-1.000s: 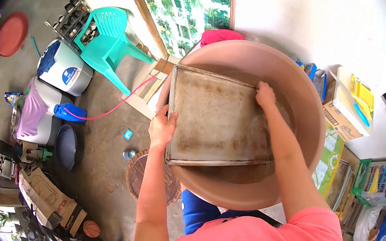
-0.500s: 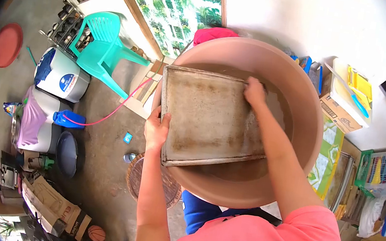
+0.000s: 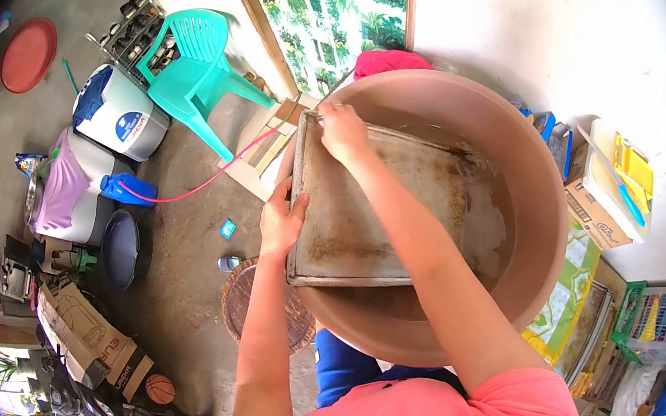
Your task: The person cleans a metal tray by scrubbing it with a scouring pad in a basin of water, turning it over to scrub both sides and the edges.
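A stained rectangular tray [image 3: 365, 221] with a raised rim lies tilted over a large brown basin [image 3: 537, 237]. Its right end dips into murky water [image 3: 481, 212] inside the basin. My left hand [image 3: 282, 222] grips the tray's left rim, thumb on the upper face and fingers around the outside. At the top left corner of the tray, my right hand [image 3: 342, 131] is closed and pressed to the rim. Something small and pale shows at its fingers, but I cannot make out what it is.
Below the basin on the left stands a round wooden stool [image 3: 268, 305]. A green plastic chair [image 3: 190, 73], a white washing machine [image 3: 120, 114] and a dark tub [image 3: 121, 249] are further left. Boxes [image 3: 598, 198] stand against the wall on the right.
My right hand has moved left along the tray's top edge, from the right part to the top left corner. The tray's right end sits lower in the water. My left hand keeps its grip.
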{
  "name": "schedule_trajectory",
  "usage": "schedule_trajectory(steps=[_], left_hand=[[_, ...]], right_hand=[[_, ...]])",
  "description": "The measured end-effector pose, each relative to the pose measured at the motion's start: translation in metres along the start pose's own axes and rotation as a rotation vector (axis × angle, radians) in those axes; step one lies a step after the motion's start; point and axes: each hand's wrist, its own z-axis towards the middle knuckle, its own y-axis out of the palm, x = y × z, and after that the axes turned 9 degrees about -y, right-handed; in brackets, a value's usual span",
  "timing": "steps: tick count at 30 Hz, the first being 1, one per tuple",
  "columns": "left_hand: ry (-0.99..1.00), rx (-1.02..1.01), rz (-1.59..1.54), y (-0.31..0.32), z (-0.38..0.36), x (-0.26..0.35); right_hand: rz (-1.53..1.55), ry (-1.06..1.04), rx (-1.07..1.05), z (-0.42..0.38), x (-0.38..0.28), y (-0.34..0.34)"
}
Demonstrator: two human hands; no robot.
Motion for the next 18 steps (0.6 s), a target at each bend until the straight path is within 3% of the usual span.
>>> schedule_trajectory(steps=[5,8,12,15,18], left_hand=[[-0.126,-0.015,0.184,-0.005,-0.008,0.019],[-0.070,0.025,0.267,-0.004,-0.013,0.029],[-0.075,0.035,0.245,-0.003,-0.013,0.026],[-0.144,0.014,0.275,-0.005,-0.013,0.032],[-0.160,0.003,0.332,-0.008,-0.018,0.046]], right_hand=[[-0.139,0.040,-0.107,-0.010,0.021,-0.020],[-0.095,0.013,-0.047,-0.005,0.009,-0.010],[-0.033,-0.019,-0.141,0.026,-0.017,0.007],[-0.072,-0.090,-0.024,0.005,0.003,-0.005],[-0.165,0.077,-0.205,-0.004,0.027,-0.026]])
